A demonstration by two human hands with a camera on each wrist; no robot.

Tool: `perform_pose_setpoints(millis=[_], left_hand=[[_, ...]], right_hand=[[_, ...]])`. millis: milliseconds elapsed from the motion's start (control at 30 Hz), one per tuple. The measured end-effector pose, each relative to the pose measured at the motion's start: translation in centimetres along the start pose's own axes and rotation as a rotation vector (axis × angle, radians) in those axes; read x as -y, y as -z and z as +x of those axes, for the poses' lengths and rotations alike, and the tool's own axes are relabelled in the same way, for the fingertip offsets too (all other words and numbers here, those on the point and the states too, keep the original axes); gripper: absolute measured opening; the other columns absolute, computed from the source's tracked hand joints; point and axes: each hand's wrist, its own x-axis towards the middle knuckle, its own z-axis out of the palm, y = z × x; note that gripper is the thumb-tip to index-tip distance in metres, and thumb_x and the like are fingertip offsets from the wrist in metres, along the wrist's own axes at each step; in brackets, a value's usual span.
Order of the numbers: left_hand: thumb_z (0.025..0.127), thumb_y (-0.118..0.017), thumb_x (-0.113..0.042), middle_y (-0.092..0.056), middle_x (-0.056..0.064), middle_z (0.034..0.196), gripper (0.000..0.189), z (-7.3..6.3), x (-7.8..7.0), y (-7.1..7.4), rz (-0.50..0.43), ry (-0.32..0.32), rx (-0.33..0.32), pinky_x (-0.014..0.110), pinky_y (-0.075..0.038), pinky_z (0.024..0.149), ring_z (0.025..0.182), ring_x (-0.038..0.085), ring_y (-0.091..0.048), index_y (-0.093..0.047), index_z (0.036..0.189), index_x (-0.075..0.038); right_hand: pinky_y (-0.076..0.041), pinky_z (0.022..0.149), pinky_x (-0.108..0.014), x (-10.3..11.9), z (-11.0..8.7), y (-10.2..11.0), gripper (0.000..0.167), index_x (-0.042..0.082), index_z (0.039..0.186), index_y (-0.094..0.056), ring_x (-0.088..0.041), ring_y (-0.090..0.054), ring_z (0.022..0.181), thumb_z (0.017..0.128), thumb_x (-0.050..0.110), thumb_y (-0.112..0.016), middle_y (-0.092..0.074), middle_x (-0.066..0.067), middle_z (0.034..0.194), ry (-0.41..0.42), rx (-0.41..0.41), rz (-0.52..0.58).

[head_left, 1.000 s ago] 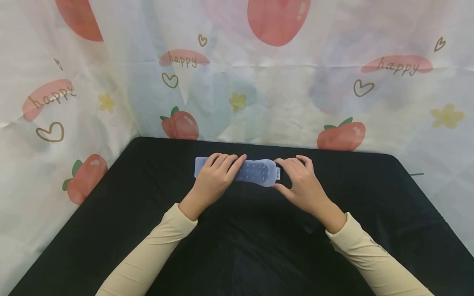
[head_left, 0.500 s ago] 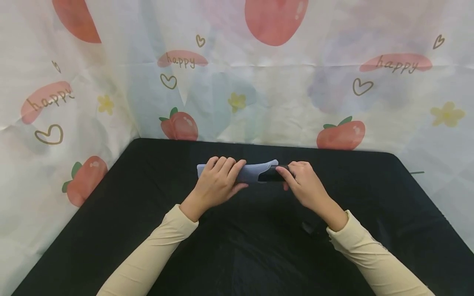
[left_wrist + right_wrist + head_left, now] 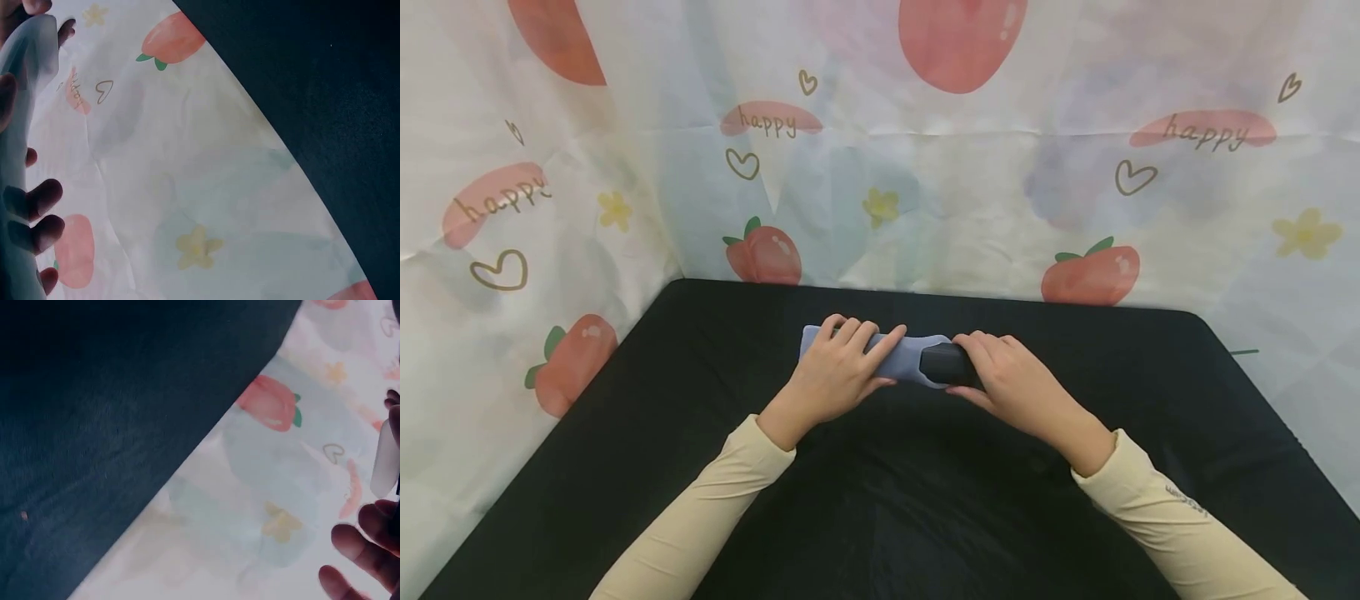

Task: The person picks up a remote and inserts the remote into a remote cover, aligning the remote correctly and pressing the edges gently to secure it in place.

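Note:
In the head view my left hand (image 3: pixel 827 379) grips a translucent blue silicone sleeve (image 3: pixel 904 360), thumb below and fingers over its top edge. A black remote control (image 3: pixel 942 364) shows at the sleeve's right end, partly inside it. My right hand (image 3: pixel 1015 379) holds the remote's right end between thumb and fingers. Along the left edge of the left wrist view runs the sleeve (image 3: pixel 44 53), with fingertips (image 3: pixel 45 199) curled past it. Only a pale strip of sleeve (image 3: pixel 384 465) appears beside my right fingers in the right wrist view.
A black cloth-covered table (image 3: pixel 880 500) lies under both hands. Behind it and to the sides hangs a pale curtain (image 3: pixel 955 192) printed with fruit, hearts and flowers, meeting the table's back edge.
The sleeve and remote have turned over: the key side faced up before, and the remote's black back shows now. My right hand has shifted its hold on the remote's end.

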Motion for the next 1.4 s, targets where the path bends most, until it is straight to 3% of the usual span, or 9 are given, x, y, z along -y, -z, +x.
perform_pose_setpoints(millis=[133,267,367,433,567,800,1033,1200,1400], left_hand=[[0.084,-0.063,-0.051,-0.060,0.004,0.107,0.060,-0.1,-0.1,-0.1,-0.054,0.017,-0.003,0.043,-0.039,0.095,0.098,0.021,-0.056,-0.051,0.134,-0.020],[0.080,-0.069,-0.046,-0.055,0.010,0.114,0.059,0.0,-0.6,0.0,-0.123,0.138,-0.133,0.046,-0.035,0.100,0.107,0.026,-0.049,-0.054,0.127,-0.013],[0.076,-0.071,-0.048,-0.056,0.010,0.098,0.048,0.3,-1.3,0.3,-0.118,0.231,-0.287,0.042,-0.040,0.088,0.094,0.027,-0.049,-0.061,0.100,-0.008],[0.075,-0.069,-0.055,-0.054,0.007,0.079,0.047,0.7,-2.0,0.6,-0.091,0.268,-0.342,0.039,-0.041,0.076,0.080,0.025,-0.050,-0.057,0.077,-0.009],[0.077,-0.065,-0.059,-0.051,-0.001,0.057,0.050,1.4,-3.4,1.2,-0.096,0.335,-0.295,0.035,-0.041,0.066,0.063,0.020,-0.050,-0.053,0.058,-0.014],[0.081,-0.067,-0.030,-0.054,-0.001,0.055,0.029,2.4,-5.0,2.3,-0.168,0.469,-0.185,0.033,-0.042,0.065,0.059,0.018,-0.050,-0.059,0.059,-0.013],[0.078,-0.060,-0.011,-0.046,0.000,0.049,0.028,2.9,-5.4,1.4,-0.197,0.426,-0.275,0.031,-0.040,0.064,0.055,0.018,-0.044,-0.051,0.051,-0.012],[0.077,-0.057,-0.009,-0.045,-0.001,0.053,0.023,2.4,-5.1,0.7,-0.307,0.295,-0.342,0.031,-0.040,0.067,0.059,0.016,-0.043,-0.050,0.056,-0.012],[0.080,-0.053,-0.009,-0.047,-0.001,0.057,0.020,1.9,-4.6,0.4,-0.420,0.151,-0.321,0.030,-0.040,0.071,0.063,0.015,-0.043,-0.052,0.060,-0.012]], right_hand=[[-0.045,0.066,-0.037,0.2,0.0,0.2,0.059,-0.003,0.104,-0.055,-0.023,-0.057,0.071,0.072,0.039,-0.079,-0.059,-0.012,0.085,0.031,0.020,-0.103],[-0.043,0.068,-0.041,0.8,0.0,0.3,0.056,-0.005,0.099,-0.054,-0.023,-0.054,0.069,0.093,0.051,-0.048,-0.056,-0.012,0.079,-0.009,-0.025,-0.133],[-0.042,0.067,-0.044,1.5,0.2,0.2,0.069,-0.007,0.092,-0.053,-0.025,-0.052,0.060,0.098,0.054,-0.023,-0.052,-0.013,0.071,-0.048,-0.122,-0.162],[-0.041,0.065,-0.044,2.0,0.4,0.1,0.070,-0.008,0.088,-0.053,-0.025,-0.049,0.055,0.099,0.053,-0.021,-0.048,-0.012,0.066,-0.074,-0.178,-0.185],[-0.041,0.063,-0.045,2.9,0.9,0.0,0.069,-0.010,0.086,-0.054,-0.025,-0.048,0.052,0.099,0.050,-0.024,-0.048,-0.014,0.065,-0.109,-0.230,-0.212],[-0.039,0.063,-0.045,3.7,1.2,-0.6,0.059,-0.010,0.085,-0.052,-0.028,-0.051,0.055,0.096,0.045,-0.033,-0.050,-0.017,0.067,-0.176,-0.234,-0.201],[-0.039,0.061,-0.043,4.6,1.7,-0.4,0.043,-0.007,0.081,-0.051,-0.027,-0.049,0.054,0.082,0.035,-0.061,-0.049,-0.015,0.064,-0.232,-0.178,-0.219],[-0.036,0.055,-0.038,5.4,1.9,0.2,0.041,-0.002,0.072,-0.047,-0.023,-0.041,0.047,0.080,0.033,-0.066,-0.041,-0.011,0.056,-0.283,-0.105,-0.217],[-0.030,0.049,-0.032,6.0,2.1,0.9,0.041,0.000,0.071,-0.045,-0.019,-0.034,0.042,0.082,0.033,-0.066,-0.036,-0.007,0.053,-0.327,0.011,-0.191]])
